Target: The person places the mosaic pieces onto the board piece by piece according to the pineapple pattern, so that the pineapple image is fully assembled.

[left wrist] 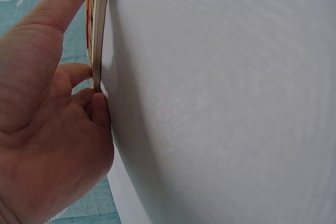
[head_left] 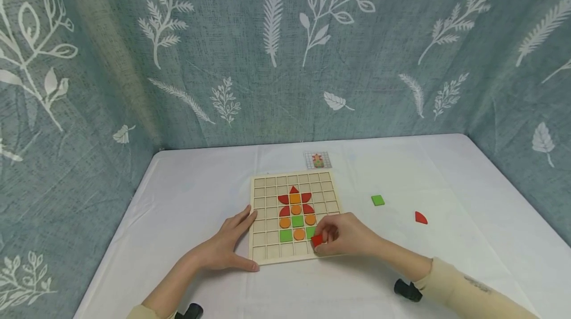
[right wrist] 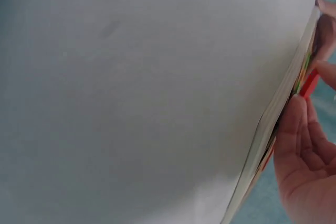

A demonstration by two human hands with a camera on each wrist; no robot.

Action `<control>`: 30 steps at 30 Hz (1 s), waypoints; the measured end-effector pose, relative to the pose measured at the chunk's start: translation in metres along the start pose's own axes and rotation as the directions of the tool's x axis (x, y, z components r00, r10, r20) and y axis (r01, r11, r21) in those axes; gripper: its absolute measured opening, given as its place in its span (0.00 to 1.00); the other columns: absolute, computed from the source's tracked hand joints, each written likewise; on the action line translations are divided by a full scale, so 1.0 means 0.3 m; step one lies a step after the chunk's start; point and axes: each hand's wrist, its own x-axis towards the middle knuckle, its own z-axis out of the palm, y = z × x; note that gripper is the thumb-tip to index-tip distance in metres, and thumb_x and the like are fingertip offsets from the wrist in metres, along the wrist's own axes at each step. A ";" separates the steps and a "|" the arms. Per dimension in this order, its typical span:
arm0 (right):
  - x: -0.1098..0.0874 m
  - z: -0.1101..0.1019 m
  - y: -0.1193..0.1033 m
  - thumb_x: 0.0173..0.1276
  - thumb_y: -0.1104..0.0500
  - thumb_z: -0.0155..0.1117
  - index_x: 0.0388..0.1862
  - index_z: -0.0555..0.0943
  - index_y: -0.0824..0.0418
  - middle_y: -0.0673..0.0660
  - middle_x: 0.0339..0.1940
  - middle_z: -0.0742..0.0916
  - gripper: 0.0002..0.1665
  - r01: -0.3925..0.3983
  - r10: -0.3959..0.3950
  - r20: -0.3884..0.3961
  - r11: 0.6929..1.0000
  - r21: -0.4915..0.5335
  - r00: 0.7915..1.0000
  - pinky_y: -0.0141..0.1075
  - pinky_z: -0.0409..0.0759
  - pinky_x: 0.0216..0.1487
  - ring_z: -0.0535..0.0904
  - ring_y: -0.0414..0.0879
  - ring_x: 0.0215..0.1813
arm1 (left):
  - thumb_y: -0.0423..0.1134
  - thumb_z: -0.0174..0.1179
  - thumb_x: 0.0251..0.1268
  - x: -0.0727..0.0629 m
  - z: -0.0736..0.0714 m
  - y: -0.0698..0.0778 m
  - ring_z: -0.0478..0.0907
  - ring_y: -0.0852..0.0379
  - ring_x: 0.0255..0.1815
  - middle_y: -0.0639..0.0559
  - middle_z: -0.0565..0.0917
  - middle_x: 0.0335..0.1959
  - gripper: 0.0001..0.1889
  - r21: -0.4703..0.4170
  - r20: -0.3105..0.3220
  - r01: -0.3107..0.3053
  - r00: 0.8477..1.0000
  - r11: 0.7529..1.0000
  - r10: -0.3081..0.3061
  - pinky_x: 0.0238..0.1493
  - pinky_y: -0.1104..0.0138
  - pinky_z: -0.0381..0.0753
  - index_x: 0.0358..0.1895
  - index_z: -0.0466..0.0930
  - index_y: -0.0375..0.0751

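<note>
A wooden grid board (head_left: 264, 191) lies on the table, with red, orange and green tiles set in its middle columns. My left hand (head_left: 223, 244) rests at the board's left side, fingers and thumb spread along the edge; the left wrist view shows the thumb against the board's side. Over the lower right part of the board, my right hand (head_left: 350, 235) pinches a red tile (head_left: 317, 240) between thumb and fingers, beside a green square (head_left: 310, 232). The fingers hide part of this tile, so its full shape cannot be told. In the right wrist view the red tile (right wrist: 310, 83) stands tilted at the board.
A loose green square (head_left: 377, 200) and a red quarter-circle tile (head_left: 421, 218) lie to the right of the board. Behind it lies a small pattern card (head_left: 317, 160). A white cloth (head_left: 200, 175) covers the table, and a leaf-patterned curtain (head_left: 250, 96) hangs around it.
</note>
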 end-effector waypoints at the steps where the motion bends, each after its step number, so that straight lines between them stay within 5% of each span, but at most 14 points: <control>1: 0.002 0.005 -0.002 0.54 0.56 0.77 0.35 0.82 0.53 0.43 0.23 0.79 0.12 0.010 -0.010 0.002 1.000 -0.010 1.000 0.29 0.74 0.29 0.73 0.36 0.27 | 0.59 0.75 0.43 0.001 0.000 0.000 0.42 0.38 0.76 0.41 0.41 0.79 0.62 -0.001 0.002 0.000 1.000 1.000 0.000 0.68 0.40 0.54 0.78 0.48 0.37; 30: -0.001 0.021 -0.018 0.58 0.59 0.75 0.33 0.85 0.55 0.39 0.22 0.79 0.05 0.091 -0.090 0.015 0.992 -0.091 0.996 0.28 0.76 0.29 0.73 0.34 0.28 | 0.58 0.76 0.43 0.001 0.008 -0.004 0.42 0.38 0.76 0.42 0.41 0.79 0.62 -0.005 -0.009 -0.002 1.000 1.000 0.002 0.68 0.40 0.54 0.78 0.48 0.39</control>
